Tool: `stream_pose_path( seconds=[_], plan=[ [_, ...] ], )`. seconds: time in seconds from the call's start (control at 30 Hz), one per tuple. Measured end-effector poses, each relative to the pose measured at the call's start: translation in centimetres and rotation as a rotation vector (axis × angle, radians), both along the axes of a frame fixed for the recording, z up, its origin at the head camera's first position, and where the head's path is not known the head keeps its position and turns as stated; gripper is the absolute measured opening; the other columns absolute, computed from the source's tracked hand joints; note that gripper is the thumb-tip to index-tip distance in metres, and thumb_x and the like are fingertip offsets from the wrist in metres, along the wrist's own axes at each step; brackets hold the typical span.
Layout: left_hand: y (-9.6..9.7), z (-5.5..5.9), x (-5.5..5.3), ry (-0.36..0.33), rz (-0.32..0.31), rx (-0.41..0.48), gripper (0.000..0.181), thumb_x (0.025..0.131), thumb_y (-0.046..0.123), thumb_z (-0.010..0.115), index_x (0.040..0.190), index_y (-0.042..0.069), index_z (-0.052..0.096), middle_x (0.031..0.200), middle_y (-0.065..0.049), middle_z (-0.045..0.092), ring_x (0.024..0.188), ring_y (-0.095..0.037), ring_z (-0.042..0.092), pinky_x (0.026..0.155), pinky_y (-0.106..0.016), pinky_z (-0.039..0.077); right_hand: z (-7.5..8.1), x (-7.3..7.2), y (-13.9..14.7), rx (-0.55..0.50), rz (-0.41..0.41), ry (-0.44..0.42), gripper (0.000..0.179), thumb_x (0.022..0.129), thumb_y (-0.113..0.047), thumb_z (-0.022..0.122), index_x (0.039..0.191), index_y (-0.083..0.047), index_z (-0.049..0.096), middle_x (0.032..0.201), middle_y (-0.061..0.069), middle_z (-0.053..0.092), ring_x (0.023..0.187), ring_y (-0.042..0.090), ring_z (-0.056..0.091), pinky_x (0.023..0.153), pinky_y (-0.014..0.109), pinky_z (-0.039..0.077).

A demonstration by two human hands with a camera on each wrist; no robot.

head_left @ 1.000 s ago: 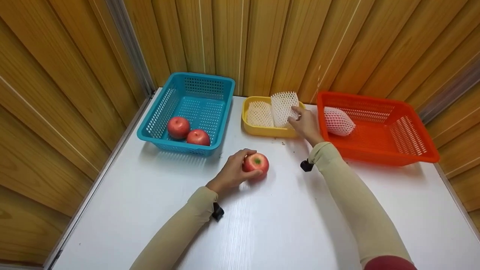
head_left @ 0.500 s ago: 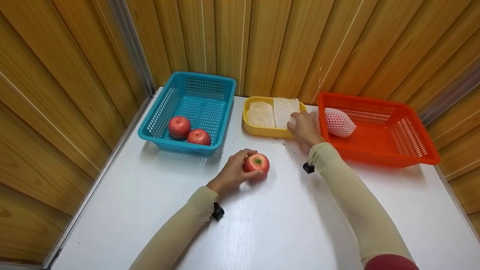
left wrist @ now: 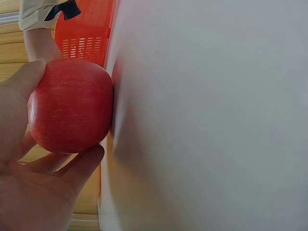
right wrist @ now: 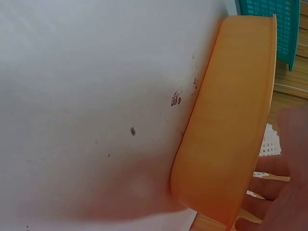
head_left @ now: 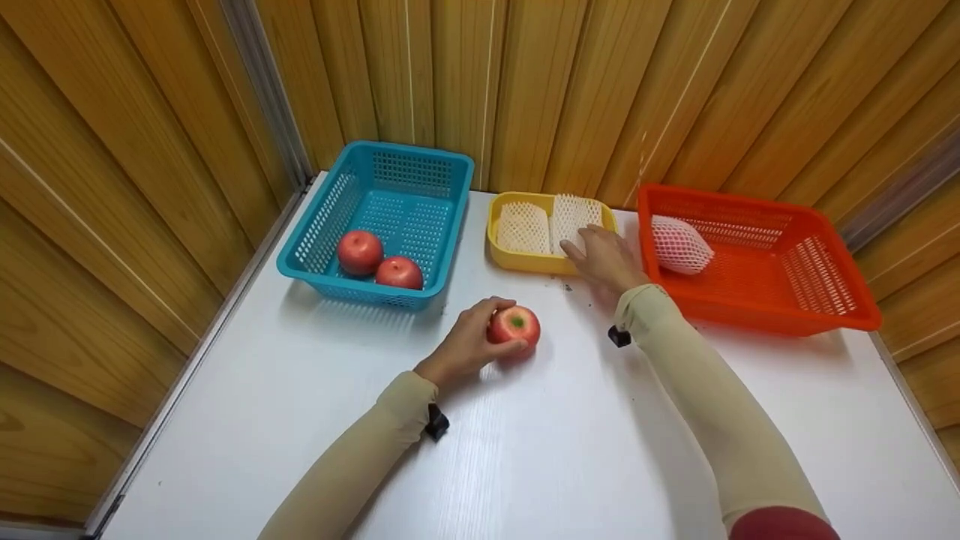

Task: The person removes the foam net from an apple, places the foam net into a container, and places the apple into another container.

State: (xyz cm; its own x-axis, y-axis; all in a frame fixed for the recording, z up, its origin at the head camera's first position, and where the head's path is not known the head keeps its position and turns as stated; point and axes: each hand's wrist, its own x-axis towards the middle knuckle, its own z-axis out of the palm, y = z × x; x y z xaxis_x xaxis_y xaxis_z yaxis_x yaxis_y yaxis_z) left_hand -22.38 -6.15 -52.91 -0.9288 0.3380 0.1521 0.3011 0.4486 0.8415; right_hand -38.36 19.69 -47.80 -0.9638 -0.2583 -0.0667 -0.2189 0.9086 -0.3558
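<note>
Gripping a glossy red apple (head_left: 517,328) with a green patch on top, the left hand (head_left: 466,341) curls its thumb and fingers round the side of it, on the white bench (head_left: 480,472) in front of the oblong yellow plastic tub (head_left: 531,262). The right hand (head_left: 609,259) is at the tub's front right corner, its fingers loosely spread and reaching over the rim by a white foam-net sleeve (head_left: 573,217). A second white foam-net sleeve (head_left: 523,227) lies just beside that one, in the tub's left half.

Left of the tub stands a teal perforated plastic basket (head_left: 459,214), with two red apples (head_left: 360,253) near its front. Right of the tub, a red-orange perforated plastic basket (head_left: 757,281) holds a pinkish-red fruit in white netting (head_left: 681,246), against the wall nearest the tub. Small dark specks (right wrist: 176,99) mark the bench before the tub, and a wood-slat wall (head_left: 525,90) rises behind it.
</note>
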Motion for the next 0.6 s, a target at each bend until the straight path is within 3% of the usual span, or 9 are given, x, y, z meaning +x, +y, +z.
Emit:
stream_pose_path(
  seconds=[0.23, 0.37, 0.6],
  plan=[
    [-0.07, -0.1, -0.05, 0.012, 0.003, 0.002, 0.065, 0.089, 0.038, 0.082, 0.14, 0.009, 0.054, 0.133, -0.006, 0.061, 0.121, -0.02, 0.057, 0.105, -0.036, 0.05, 0.02, 0.7, -0.05, 0.046, 0.058, -0.071, 0.084, 0.096, -0.078, 0.032, 0.165, -0.031, 0.022, 0.17, 0.016, 0.018, 0.152, 0.046, 0.018, 0.121, 0.067, 0.008],
    [-0.09, -0.05, 0.0, 0.012, 0.006, 0.002, 0.065, 0.089, 0.039, 0.081, 0.141, 0.01, 0.054, 0.135, -0.006, 0.06, 0.122, -0.02, 0.056, 0.106, -0.036, 0.049, 0.13, 0.83, -0.19, 0.104, 0.114, -0.075, 0.082, 0.098, -0.077, 0.028, 0.164, -0.028, 0.027, 0.17, 0.015, 0.019, 0.154, 0.042, 0.016, 0.122, 0.065, 0.004],
    [-0.03, 0.31, 0.08, 0.003, -0.005, -0.031, 0.066, 0.089, 0.041, 0.08, 0.141, 0.01, 0.053, 0.135, -0.005, 0.059, 0.123, -0.02, 0.055, 0.107, -0.036, 0.048, 0.06, 0.65, -0.33, 0.146, 0.144, -0.103, 0.088, 0.098, -0.078, 0.021, 0.161, -0.018, 0.036, 0.165, 0.016, 0.032, 0.152, 0.042, 0.023, 0.122, 0.064, 0.001]
  ],
)
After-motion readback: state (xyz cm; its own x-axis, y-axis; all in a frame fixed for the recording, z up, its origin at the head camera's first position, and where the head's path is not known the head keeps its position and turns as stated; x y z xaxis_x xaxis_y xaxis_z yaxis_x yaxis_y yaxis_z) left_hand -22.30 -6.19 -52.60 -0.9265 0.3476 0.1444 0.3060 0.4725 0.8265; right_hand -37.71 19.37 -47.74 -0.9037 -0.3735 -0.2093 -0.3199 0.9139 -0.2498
